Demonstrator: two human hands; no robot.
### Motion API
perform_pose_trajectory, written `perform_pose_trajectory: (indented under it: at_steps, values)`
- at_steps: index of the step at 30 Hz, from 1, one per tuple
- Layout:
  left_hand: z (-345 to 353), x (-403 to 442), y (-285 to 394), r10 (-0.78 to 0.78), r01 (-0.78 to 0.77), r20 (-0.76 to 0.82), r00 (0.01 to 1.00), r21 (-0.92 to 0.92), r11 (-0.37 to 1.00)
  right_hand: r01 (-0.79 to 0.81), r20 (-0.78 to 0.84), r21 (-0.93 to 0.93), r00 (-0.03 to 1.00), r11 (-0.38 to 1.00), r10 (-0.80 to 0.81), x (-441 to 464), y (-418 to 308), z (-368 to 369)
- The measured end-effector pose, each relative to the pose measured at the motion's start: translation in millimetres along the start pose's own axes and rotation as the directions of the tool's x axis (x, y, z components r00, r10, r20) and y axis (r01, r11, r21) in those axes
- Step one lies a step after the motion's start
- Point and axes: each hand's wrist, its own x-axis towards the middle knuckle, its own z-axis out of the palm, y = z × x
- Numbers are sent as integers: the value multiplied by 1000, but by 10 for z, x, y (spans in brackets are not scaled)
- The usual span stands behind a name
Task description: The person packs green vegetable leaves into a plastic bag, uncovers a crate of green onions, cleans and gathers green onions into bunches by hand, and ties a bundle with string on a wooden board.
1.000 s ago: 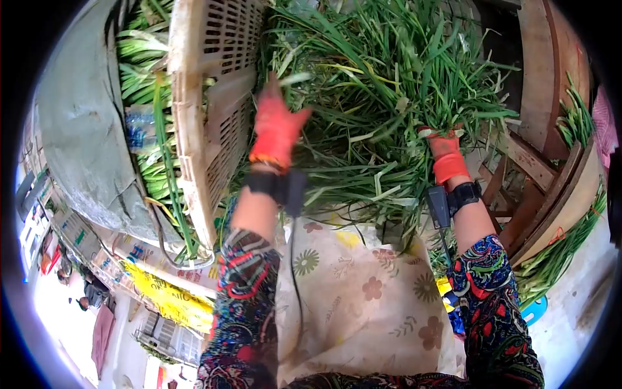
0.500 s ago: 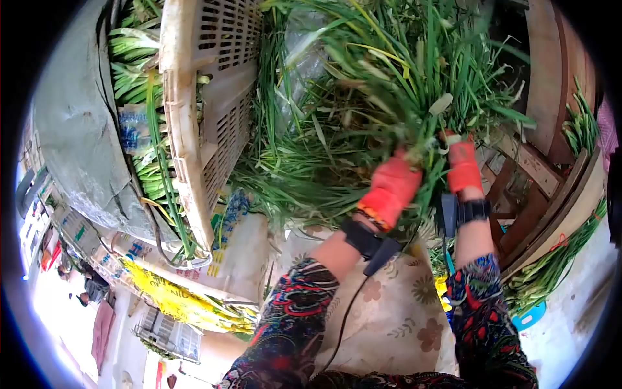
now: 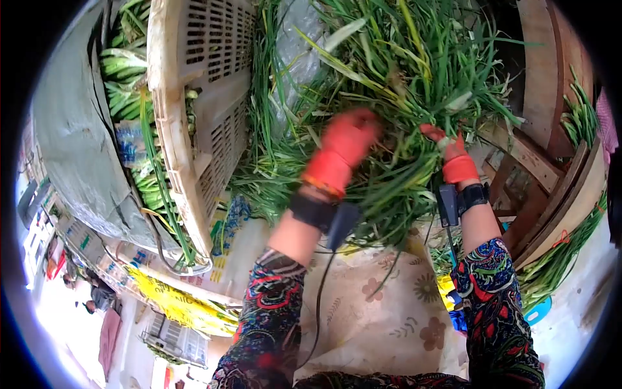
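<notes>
My left hand (image 3: 346, 146), in a red glove, is over the pile of long green leaves (image 3: 395, 84), left of its middle. It is smeared by motion, so its fingers cannot be made out. To its right, my right hand (image 3: 453, 159), also red-gloved, is closed round some of the leafy stalks. Leaves spread above this hand, and more hang down (image 3: 408, 188) between the two hands. Leaf tips partly hide the right fingers. Both wrists carry black straps with small dark boxes.
A white slatted plastic crate (image 3: 220, 84) stands on its side at left, with bundled green stalks (image 3: 133, 97) beyond it. Wooden boards (image 3: 525, 162) flank the right side. A flower-patterned sheet (image 3: 376, 311) lies nearest me. Clear plastic film (image 3: 299, 52) lies among the leaves.
My left hand has moved left and up, away from the right hand. The leaves by the right hand have sunk lower, and more now hang between my hands.
</notes>
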Motion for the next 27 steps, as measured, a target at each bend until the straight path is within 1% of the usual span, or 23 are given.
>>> perform_pose_trajectory:
  at_steps: [1,2,3,4,6,8,9,11,12,14,15,16,17,18,19,20,21,22,24,25,27]
  values:
    - [-294,68,61,-100,132,-239,966,122,984,-4,25,14,1000,1000,4,13,4,-22]
    - [-532,175,-48,-162,206,-306,938,118,971,-14,50,20,999,1000,13,30,23,-43]
    - [-672,303,-199,-142,289,-403,904,332,898,-21,71,24,997,999,20,36,41,-59]
    - [-727,434,-467,87,253,-445,891,647,720,-28,85,27,996,999,26,43,76,-78]
    - [-800,511,-428,75,352,-460,885,765,539,-36,111,38,993,999,31,61,133,-96]
    - [-946,658,-545,47,338,-434,900,760,554,-37,137,51,990,998,29,92,158,-103]
    - [-1023,775,-509,-136,425,-430,893,702,572,-37,147,56,989,998,29,99,174,-92]
    - [-1135,819,-618,4,307,-471,882,580,755,-42,162,73,986,996,30,131,212,-71]
    - [-1181,735,-567,61,234,-502,863,504,832,-46,171,85,985,995,31,175,261,-56]
    - [-1176,355,-343,24,152,-546,837,274,950,-49,184,106,983,993,29,214,305,-37]
    - [-1148,154,-293,24,45,-506,862,124,991,-54,191,114,981,992,32,220,347,-60]
    - [-1055,-75,-195,32,-3,-504,863,58,998,-64,203,123,978,990,38,223,394,-83]
    - [-928,-385,71,22,-40,-507,861,-24,999,-76,216,134,975,988,45,225,454,-110]
    - [-814,-662,301,-33,-87,-498,866,-215,973,-88,227,146,972,985,53,221,508,-142]
    - [-741,-943,523,-71,-93,-492,868,-302,949,-96,235,167,970,981,55,221,578,-174]
    - [-684,-1183,715,-60,-99,-497,866,-288,953,-87,209,144,976,986,56,187,534,-183]
    - [-709,-1314,619,-85,-164,-488,869,-444,881,-76,170,144,984,987,51,162,520,-177]
    - [-772,-1392,437,-111,-218,-474,873,-585,781,-69,129,141,990,988,51,146,514,-167]
    - [-926,-1335,-50,-318,-126,-448,836,-719,684,-59,47,130,997,990,54,139,527,-139]
    - [-989,-1339,-169,-418,-84,-422,804,-777,624,-56,3,120,998,991,56,153,565,-108]
    - [-1014,-1333,-74,-328,-2,-293,898,-748,664,-32,-75,186,996,982,47,191,707,-113]
